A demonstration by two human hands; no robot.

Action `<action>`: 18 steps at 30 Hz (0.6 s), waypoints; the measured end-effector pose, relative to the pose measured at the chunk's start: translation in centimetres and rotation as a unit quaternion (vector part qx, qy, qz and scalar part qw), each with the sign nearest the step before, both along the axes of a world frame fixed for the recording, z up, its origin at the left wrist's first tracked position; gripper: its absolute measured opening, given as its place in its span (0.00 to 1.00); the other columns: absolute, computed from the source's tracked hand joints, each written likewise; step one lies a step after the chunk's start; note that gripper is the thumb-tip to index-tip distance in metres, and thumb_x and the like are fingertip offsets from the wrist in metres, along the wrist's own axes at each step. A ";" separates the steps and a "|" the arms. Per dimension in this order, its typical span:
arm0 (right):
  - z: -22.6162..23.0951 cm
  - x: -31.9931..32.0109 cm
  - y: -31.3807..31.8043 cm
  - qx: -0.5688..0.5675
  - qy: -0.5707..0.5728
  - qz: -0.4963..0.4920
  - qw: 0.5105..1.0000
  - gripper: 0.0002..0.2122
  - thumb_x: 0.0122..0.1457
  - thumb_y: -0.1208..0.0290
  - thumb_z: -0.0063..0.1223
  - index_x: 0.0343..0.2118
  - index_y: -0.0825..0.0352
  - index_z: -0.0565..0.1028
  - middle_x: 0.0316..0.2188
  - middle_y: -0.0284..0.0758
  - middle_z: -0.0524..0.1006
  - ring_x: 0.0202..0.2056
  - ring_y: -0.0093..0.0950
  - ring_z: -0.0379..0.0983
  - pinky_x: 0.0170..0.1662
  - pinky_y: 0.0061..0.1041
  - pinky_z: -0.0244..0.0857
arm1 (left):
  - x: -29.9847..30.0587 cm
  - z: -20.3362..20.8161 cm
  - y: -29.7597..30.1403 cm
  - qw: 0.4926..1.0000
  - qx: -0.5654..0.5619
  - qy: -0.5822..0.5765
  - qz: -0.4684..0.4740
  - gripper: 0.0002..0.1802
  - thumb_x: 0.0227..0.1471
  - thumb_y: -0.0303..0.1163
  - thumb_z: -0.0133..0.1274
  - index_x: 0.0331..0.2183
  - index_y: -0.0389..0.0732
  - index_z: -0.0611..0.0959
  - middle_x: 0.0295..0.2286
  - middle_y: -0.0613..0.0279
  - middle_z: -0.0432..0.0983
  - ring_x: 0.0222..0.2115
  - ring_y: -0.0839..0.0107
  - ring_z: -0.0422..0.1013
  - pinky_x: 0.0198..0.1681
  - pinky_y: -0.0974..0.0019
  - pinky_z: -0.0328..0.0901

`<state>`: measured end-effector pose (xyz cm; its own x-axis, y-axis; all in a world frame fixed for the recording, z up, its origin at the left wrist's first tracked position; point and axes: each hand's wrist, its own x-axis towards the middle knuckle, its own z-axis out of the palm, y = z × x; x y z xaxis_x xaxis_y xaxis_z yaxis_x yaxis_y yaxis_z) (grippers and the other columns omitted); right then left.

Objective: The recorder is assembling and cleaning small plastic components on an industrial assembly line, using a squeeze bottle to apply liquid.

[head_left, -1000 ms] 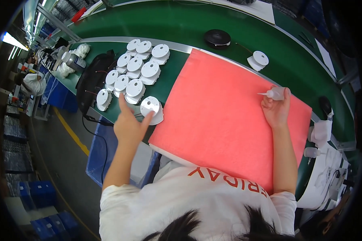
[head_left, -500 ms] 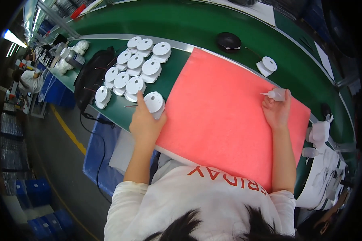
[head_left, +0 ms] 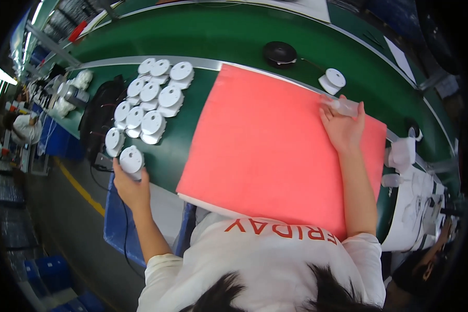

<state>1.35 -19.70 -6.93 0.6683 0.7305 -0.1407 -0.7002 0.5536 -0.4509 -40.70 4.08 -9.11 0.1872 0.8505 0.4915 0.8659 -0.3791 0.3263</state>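
My left hand grips a white round plastic unit by its sides at the front left of the green table. Just beyond it, similar white units stand close together in a group, each with a round disc face and a small dark hole. Over the right part of a pink foam mat, my right hand holds a small translucent dropper bottle in curled fingers. The bottle lies sideways, its thin tip pointing left and blurred.
A black round part and another white unit sit on the green strip beyond the mat. A dark bag-like bundle lies left of the group. White containers stand at the right, and a blue bin is below the table edge.
My left hand has carried the white unit left and toward me, from the mat's edge to the table's front left. The bottle stays in my right hand. The whole view has shifted slightly.
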 end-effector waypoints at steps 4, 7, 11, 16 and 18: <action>0.3 1.9 -1.1 0.060 0.026 -0.067 0.996 0.28 0.52 0.46 0.40 0.49 0.65 0.60 0.56 0.53 0.42 0.57 0.48 0.45 0.59 0.40 0.41 | 0.0 -1.5 1.0 0.999 -0.028 -0.042 -0.011 0.39 0.37 0.33 0.57 0.52 0.38 0.60 0.43 0.45 0.65 0.42 0.49 0.62 0.45 0.57 0.57; 0.6 2.6 -1.5 0.047 0.059 -0.146 0.986 0.30 0.53 0.44 0.36 0.50 0.65 0.59 0.56 0.51 0.43 0.57 0.47 0.45 0.59 0.41 0.39 | 0.6 -1.9 1.6 0.997 -0.040 -0.065 -0.015 0.38 0.39 0.33 0.56 0.52 0.37 0.60 0.42 0.44 0.65 0.42 0.49 0.62 0.45 0.57 0.57; 0.1 3.5 -2.1 0.012 0.007 -0.236 0.972 0.31 0.53 0.43 0.34 0.50 0.65 0.60 0.55 0.50 0.48 0.56 0.44 0.48 0.59 0.41 0.39 | 1.2 -2.3 2.0 0.997 -0.029 -0.072 -0.025 0.36 0.40 0.33 0.56 0.50 0.34 0.60 0.42 0.41 0.65 0.42 0.50 0.64 0.46 0.59 0.57; -0.7 3.4 -1.8 -0.005 -0.009 -0.165 0.986 0.29 0.53 0.44 0.35 0.45 0.67 0.63 0.46 0.44 0.66 0.48 0.37 0.60 0.56 0.38 0.48 | 0.4 -3.8 3.0 0.994 0.008 -0.097 -0.049 0.33 0.41 0.32 0.55 0.48 0.30 0.62 0.41 0.39 0.65 0.44 0.50 0.63 0.47 0.61 0.58; -2.4 4.4 -2.2 0.020 -0.014 -0.128 0.991 0.28 0.53 0.45 0.36 0.44 0.68 0.64 0.44 0.44 0.67 0.46 0.36 0.61 0.54 0.36 0.51 | 0.5 -3.6 3.2 0.994 0.034 -0.094 -0.053 0.32 0.41 0.32 0.55 0.47 0.27 0.63 0.42 0.38 0.64 0.45 0.49 0.62 0.49 0.60 0.55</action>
